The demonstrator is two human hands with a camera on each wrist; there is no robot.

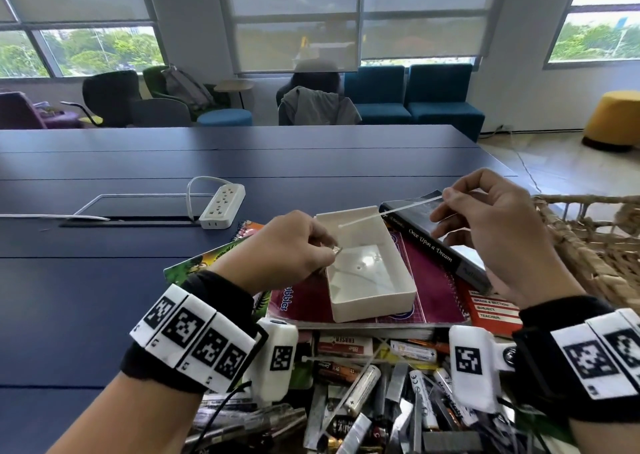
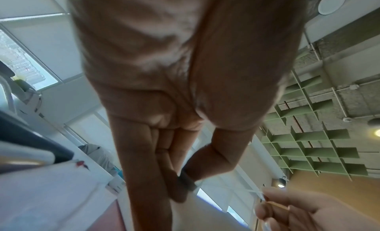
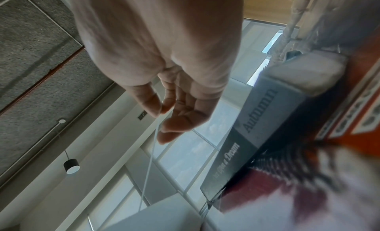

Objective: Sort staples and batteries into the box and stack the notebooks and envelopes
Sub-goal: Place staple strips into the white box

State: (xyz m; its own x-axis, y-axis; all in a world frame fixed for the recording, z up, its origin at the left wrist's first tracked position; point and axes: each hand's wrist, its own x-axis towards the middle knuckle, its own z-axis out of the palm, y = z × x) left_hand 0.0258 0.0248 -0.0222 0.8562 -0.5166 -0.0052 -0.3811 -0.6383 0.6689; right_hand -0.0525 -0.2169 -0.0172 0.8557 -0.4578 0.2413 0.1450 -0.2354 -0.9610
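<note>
The left hand (image 1: 290, 245) pinches a staple strip (image 1: 336, 250) at its fingertips over the white box (image 1: 372, 301); the right hand (image 1: 498, 232) pinches a white cable tie (image 1: 391, 211) above it.

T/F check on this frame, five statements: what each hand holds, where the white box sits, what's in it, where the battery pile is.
1. The right hand pinches a thin white strip over the white box. True.
2. The left hand is flat on the table. False: it pinches a small metallic piece at the box's edge.
3. The box sits on a maroon spiral notebook. True.
4. The box is full of batteries. False: none show inside it.
5. The loose batteries lie nearer the person than the box. True.
</note>
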